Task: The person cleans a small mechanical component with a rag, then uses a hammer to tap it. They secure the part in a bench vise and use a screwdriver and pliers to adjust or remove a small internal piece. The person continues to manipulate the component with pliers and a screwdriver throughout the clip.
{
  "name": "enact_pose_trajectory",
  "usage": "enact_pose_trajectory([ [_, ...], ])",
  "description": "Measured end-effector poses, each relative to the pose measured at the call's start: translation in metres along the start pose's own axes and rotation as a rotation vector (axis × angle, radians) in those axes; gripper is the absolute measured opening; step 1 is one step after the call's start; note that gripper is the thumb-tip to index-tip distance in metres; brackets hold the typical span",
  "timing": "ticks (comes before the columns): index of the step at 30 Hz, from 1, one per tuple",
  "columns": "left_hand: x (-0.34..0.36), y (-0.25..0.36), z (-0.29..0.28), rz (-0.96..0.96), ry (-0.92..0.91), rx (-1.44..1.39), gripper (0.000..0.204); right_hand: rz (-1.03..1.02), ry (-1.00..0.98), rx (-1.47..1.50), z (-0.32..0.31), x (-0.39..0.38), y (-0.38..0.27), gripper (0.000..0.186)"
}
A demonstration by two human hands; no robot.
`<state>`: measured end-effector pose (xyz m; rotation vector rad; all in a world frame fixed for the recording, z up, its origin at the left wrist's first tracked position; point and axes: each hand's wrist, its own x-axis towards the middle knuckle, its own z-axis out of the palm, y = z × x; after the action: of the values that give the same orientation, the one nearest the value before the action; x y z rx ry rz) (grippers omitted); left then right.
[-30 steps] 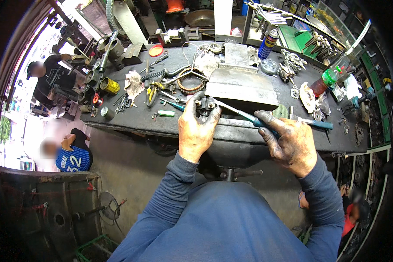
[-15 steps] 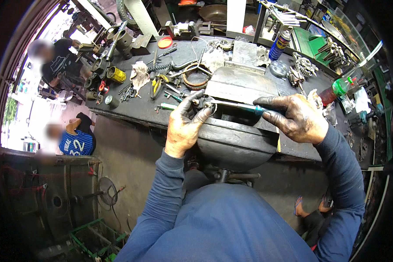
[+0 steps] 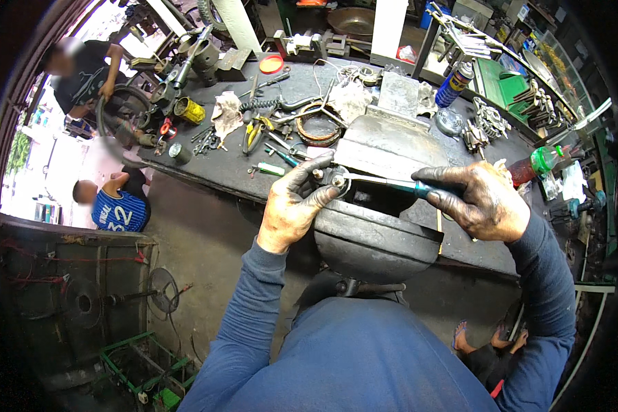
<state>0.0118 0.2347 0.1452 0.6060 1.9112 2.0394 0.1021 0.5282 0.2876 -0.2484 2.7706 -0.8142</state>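
My left hand [image 3: 290,209], its fingers blackened with grease, pinches a small dark metal part [image 3: 338,180] with shiny round studs. My right hand [image 3: 486,204] grips the teal handle of a screwdriver [image 3: 384,182]. The shaft points left and its tip meets the metal part, or lies right at it. Both hands are above a large grey bench vise [image 3: 378,237], whose jaws stand apart with a dark gap between them. My left fingers hide some of the part.
Pliers [image 3: 254,134], a coil of copper-coloured wire [image 3: 321,125], a rag [image 3: 226,117] and a yellow can [image 3: 189,110] lie on the dark workbench [image 3: 220,168]. A blue spray can [image 3: 453,85] and a red-liquid bottle [image 3: 534,165] stand right. Two people, one beside a wheel [image 3: 127,113], are at left.
The view has shifted, so the bench sits slightly lower and to the right. Both hands keep their grips, screwdriver still at the part. At left, a person now has an arm at a wheel.
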Motion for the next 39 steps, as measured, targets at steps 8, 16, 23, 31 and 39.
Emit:
enact_pose_trajectory([
  [8,-0.005,0.001,0.009,-0.032,0.012,-0.254,0.055,-0.061,0.006,0.019,0.004,0.001,0.013,0.034],
  [16,-0.016,0.008,0.018,0.003,0.112,-0.077,0.049,-0.154,-0.073,0.121,0.000,0.015,0.032,0.034],
  [23,-0.017,0.004,0.017,0.030,0.152,-0.007,0.048,-0.147,-0.067,0.102,0.000,0.015,0.028,0.034],
  [31,-0.014,0.000,0.017,0.038,0.145,0.047,0.047,-0.119,0.019,-0.053,0.004,-0.002,0.011,0.034],
  [39,-0.011,-0.002,0.014,0.080,0.112,0.049,0.047,-0.073,0.002,0.117,0.016,-0.002,0.022,0.034],
])
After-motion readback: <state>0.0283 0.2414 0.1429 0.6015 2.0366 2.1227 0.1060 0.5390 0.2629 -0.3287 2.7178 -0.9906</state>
